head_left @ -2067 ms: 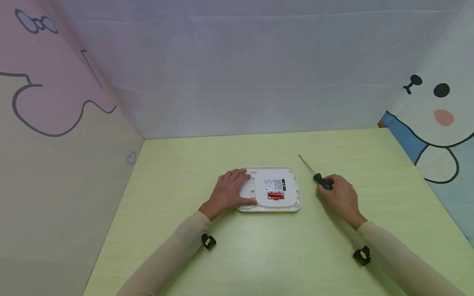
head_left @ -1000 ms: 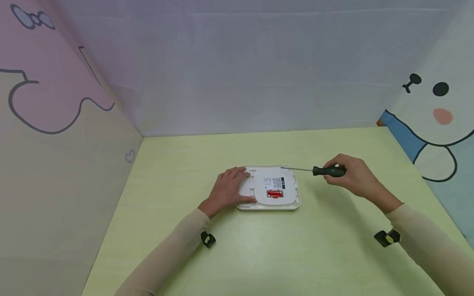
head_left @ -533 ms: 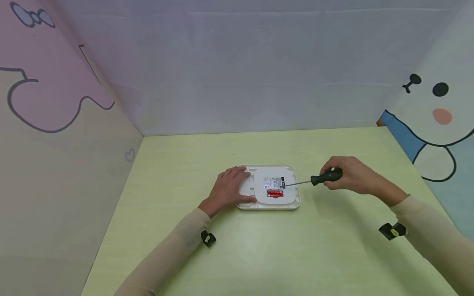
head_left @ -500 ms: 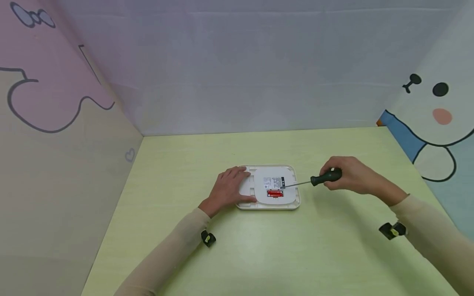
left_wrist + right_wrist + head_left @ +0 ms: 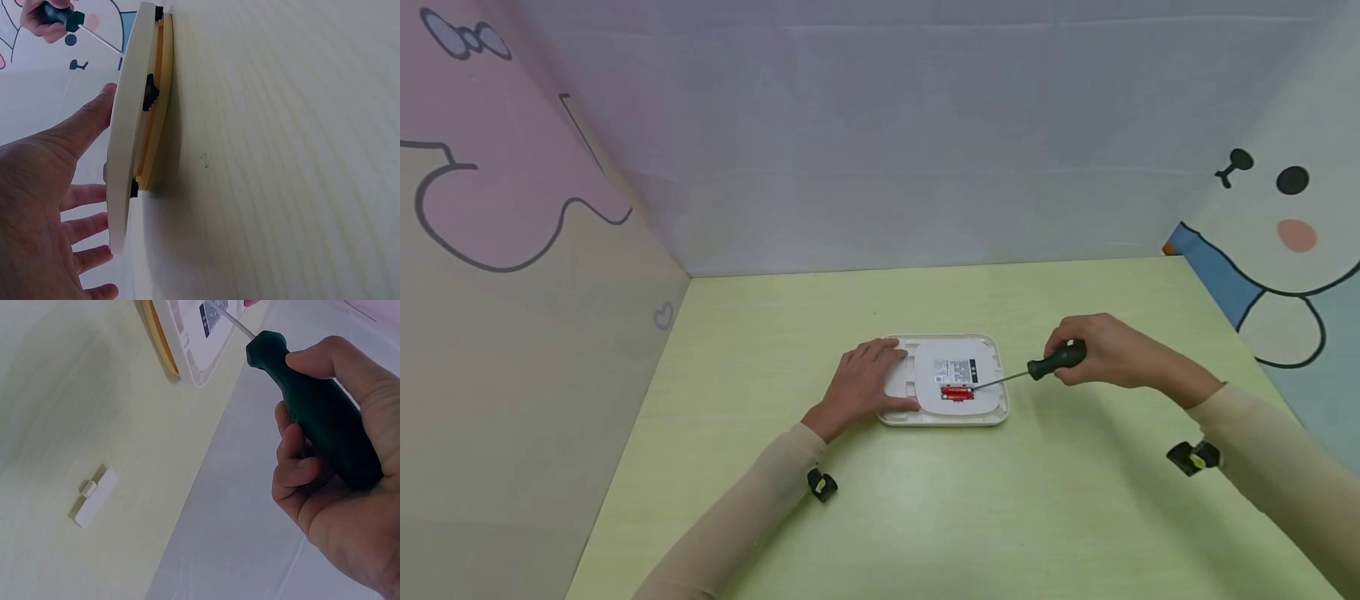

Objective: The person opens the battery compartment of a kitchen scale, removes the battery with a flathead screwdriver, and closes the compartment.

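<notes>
White device [image 5: 955, 350] with rounded corners is sitting label side up on the table [image 5: 928, 500], and it's got red batteries [image 5: 957, 393] lying sideways in an open slot just below the label [image 5: 952, 371]. The screwdriver [image 5: 1042, 367] has a dark green handle and thin metal shaft, held at a shallow slant, tip right by the batteries' right end, can't tell if it's touching.

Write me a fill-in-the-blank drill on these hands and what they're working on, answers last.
The right hand grips a ____.
The handle it holds is dark ____.
The batteries are coloured ____.
In the head view, the left hand touches the white device on its ____ side.

Missing words: screwdriver; green; red; left.
</notes>
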`<state>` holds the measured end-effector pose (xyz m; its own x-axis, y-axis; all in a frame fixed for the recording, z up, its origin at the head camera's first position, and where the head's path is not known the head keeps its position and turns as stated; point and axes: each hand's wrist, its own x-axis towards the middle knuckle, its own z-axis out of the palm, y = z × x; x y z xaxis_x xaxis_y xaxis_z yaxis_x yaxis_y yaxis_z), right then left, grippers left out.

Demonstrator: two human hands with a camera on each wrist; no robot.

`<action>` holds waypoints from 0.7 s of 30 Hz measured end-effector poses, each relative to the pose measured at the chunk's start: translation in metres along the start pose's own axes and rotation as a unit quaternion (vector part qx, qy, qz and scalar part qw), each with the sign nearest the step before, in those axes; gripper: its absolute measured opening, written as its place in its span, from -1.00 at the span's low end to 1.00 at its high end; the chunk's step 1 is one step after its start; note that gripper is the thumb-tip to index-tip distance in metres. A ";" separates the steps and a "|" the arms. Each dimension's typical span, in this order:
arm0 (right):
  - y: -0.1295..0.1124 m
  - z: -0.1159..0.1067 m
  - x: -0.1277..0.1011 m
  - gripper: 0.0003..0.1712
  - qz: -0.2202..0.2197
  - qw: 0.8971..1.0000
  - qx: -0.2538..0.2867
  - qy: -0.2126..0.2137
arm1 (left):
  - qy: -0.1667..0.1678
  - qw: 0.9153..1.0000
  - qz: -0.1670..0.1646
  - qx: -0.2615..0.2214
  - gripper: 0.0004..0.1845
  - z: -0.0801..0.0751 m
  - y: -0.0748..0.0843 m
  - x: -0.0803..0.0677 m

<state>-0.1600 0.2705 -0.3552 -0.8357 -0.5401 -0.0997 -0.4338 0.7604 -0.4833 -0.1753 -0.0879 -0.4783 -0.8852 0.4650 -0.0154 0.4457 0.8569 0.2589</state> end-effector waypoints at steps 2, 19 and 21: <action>0.000 0.000 0.001 -0.82 -0.002 1.000 -0.001 -0.003 | -0.001 1.000 0.000 -0.002 -0.03 0.001 0.000 0.000; 0.045 0.018 -0.001 -0.79 0.041 0.994 0.104 -0.002 | 0.008 1.000 0.004 -0.017 -0.04 0.005 0.000 0.000; 0.054 0.027 -0.005 -0.79 0.044 0.990 0.134 0.004 | 0.010 1.000 0.006 -0.016 -0.04 0.005 -0.001 0.001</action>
<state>-0.1700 0.3048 -0.4042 -0.8694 -0.4723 -0.1451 -0.2552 0.6807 -0.6867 -0.1754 -0.0872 -0.4836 -0.8827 0.4699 0.0064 0.4514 0.8439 0.2899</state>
